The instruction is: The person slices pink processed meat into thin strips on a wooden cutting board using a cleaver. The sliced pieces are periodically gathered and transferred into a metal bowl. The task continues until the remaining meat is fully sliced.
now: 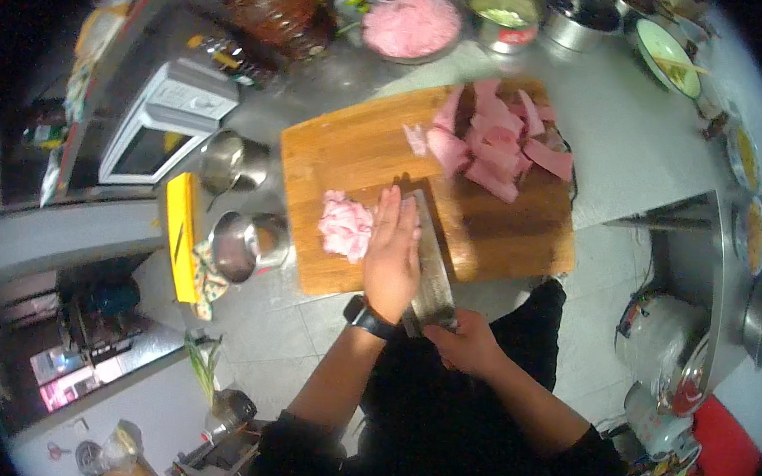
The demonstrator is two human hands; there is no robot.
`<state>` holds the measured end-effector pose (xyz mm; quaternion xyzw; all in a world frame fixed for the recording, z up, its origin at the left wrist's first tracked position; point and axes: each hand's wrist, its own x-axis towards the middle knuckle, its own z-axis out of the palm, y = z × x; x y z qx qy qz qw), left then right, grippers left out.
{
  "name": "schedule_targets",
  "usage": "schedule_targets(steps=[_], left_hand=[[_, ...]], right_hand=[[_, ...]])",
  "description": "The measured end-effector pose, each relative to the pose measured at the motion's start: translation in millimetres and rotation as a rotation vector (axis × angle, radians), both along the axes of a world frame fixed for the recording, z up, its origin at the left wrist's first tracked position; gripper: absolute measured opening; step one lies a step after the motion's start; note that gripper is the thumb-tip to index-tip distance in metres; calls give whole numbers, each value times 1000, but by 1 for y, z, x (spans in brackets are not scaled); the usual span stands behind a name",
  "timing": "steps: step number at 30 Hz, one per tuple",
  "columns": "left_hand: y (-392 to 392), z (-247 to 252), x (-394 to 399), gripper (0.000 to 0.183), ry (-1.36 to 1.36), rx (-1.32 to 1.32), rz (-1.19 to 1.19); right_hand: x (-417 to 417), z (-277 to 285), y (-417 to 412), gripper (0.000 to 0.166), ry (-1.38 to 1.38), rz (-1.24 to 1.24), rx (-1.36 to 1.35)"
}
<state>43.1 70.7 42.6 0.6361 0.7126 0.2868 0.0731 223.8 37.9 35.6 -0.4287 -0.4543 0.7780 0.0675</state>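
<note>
My right hand (470,344) grips the handle end of a broad cleaver (434,270), whose blade lies over the near part of a wooden cutting board (349,140). My left hand (393,259), with a watch on its wrist, lies along the blade's left side, fingers extended, beside a small pile of cut pale pink meat (346,227). Whether anything is under its palm is hidden. Larger flat slices of pink meat (498,139) lie heaped on the board's far right part, with a small piece at their left.
Beyond the board stand a bowl of pink minced or shredded meat (412,26), a metal pot (502,17) and a green bowl with chopsticks (668,59). Left are a weighing scale (174,118), metal containers (237,246) and a yellow box (180,237). The board's near edge overhangs the counter.
</note>
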Motion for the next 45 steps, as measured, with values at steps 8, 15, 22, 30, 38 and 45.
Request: schedule_targets(steps=[8, 15, 22, 30, 38, 45], left_hand=[[-13, 9, -93, 24, -62, 113, 46], [-1, 20, -91, 24, 104, -93, 67], [6, 38, -103, 18, -54, -229, 248], [-1, 53, -125, 20, -80, -364, 208], [8, 48, -120, 33, -27, -238, 165], [55, 9, -109, 12, 295, -475, 9]], right_hand=[[3, 17, 19, 35, -282, 167, 175], [27, 42, 53, 21, -288, 181, 279], [52, 45, 55, 19, -281, 117, 287], [58, 73, 86, 24, -315, 200, 293], [75, 65, 85, 19, -297, 114, 248], [86, 75, 92, 19, -300, 184, 339]])
